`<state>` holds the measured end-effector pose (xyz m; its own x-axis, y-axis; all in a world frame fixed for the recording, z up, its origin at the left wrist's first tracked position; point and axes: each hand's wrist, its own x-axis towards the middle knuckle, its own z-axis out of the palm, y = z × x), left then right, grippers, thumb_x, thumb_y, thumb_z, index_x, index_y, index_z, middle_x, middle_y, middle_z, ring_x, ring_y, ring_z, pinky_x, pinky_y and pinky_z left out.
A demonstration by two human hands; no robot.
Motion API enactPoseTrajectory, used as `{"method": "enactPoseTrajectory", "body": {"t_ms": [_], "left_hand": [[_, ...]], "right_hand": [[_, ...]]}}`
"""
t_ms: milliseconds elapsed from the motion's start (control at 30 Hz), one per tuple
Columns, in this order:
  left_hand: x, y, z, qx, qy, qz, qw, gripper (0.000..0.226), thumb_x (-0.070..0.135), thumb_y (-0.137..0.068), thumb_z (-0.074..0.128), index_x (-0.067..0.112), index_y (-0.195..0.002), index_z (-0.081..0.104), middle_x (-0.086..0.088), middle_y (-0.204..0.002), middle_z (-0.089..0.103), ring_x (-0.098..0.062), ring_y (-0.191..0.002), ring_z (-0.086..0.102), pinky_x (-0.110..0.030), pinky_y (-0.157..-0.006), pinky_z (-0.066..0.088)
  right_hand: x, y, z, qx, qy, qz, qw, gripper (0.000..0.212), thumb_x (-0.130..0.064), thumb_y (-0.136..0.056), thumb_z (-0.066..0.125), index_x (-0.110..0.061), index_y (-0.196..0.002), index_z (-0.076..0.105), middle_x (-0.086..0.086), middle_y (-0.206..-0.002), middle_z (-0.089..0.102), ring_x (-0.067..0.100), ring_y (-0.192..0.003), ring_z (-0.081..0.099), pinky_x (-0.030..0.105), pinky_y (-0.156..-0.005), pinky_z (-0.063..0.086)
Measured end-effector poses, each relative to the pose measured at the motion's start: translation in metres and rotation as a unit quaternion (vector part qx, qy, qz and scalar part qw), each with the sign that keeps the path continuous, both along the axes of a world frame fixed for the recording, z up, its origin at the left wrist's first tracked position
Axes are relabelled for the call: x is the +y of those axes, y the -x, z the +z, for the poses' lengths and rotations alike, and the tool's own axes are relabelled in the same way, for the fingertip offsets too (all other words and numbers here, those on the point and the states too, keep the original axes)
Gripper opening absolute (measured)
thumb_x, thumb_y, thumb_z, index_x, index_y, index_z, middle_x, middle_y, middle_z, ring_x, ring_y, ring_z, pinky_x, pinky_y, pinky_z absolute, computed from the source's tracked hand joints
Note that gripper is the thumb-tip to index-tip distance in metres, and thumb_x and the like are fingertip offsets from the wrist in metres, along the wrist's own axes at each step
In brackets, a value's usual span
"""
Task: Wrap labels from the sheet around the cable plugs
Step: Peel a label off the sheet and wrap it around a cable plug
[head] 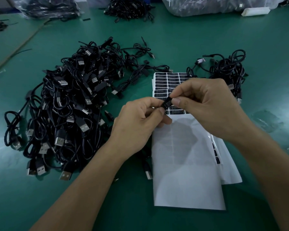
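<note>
pinching plug (167,103) (axis crosswise) between left hand (137,124), right hand (207,105)

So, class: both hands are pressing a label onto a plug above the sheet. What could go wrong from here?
The label, pinched between left hand and right hand, may set skewed or creased; the plug is largely hidden. The large cable pile and the smaller pile beside the label sheet look alike, so cables might get mixed.
</note>
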<state>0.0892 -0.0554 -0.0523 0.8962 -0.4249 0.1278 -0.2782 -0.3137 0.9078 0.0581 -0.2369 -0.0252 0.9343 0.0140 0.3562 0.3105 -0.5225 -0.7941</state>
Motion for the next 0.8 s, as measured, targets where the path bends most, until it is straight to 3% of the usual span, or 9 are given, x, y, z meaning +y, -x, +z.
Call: {"method": "enactPoseTrajectory", "body": {"t_ms": [100, 267, 600, 800], "left_hand": [[-0.0007, -0.0002, 0.0002, 0.001, -0.001, 0.002, 1.000, 0.018, 0.038, -0.086, 0.055, 0.050, -0.094, 0.066, 0.015, -0.080, 0.077, -0.011, -0.073, 0.072, -0.052, -0.087, 0.057], [-0.0003, 0.0000, -0.0001, -0.003, 0.006, -0.007, 1.000, 0.020, 0.049, -0.080, 0.054, 0.056, -0.094, 0.066, 0.015, -0.081, 0.077, -0.012, -0.074, 0.072, -0.051, -0.087, 0.057], [-0.0015, 0.0003, -0.0009, -0.001, 0.014, -0.008, 1.000, 0.018, 0.053, -0.077, 0.054, 0.062, -0.088, 0.065, 0.015, -0.080, 0.077, -0.013, -0.074, 0.073, -0.053, -0.087, 0.057], [-0.0012, 0.0001, -0.0015, 0.006, 0.011, -0.004, 1.000, 0.016, 0.044, -0.082, 0.058, 0.051, -0.094, 0.066, 0.013, -0.079, 0.077, -0.015, -0.075, 0.073, -0.052, -0.088, 0.057]], "right_hand": [[-0.0012, -0.0002, 0.0015, 0.000, -0.009, -0.001, 1.000, 0.027, -0.009, -0.088, 0.074, -0.035, -0.082, 0.069, -0.008, -0.075, 0.071, 0.013, -0.070, 0.065, 0.023, -0.068, 0.055], [0.0013, 0.0003, 0.0002, 0.005, 0.014, -0.005, 1.000, 0.026, -0.009, -0.088, 0.074, -0.035, -0.082, 0.069, -0.010, -0.073, 0.070, 0.001, -0.067, 0.063, 0.014, -0.066, 0.050], [0.0019, 0.0011, 0.0007, -0.005, 0.022, -0.005, 1.000, 0.027, -0.010, -0.088, 0.075, -0.036, -0.082, 0.069, -0.012, -0.071, 0.070, 0.000, -0.065, 0.062, 0.012, -0.064, 0.048], [0.0023, 0.0020, -0.0007, -0.002, 0.029, -0.013, 0.999, 0.026, -0.010, -0.088, 0.075, -0.034, -0.083, 0.069, -0.013, -0.071, 0.069, 0.000, -0.065, 0.062, 0.010, -0.064, 0.047]]}}
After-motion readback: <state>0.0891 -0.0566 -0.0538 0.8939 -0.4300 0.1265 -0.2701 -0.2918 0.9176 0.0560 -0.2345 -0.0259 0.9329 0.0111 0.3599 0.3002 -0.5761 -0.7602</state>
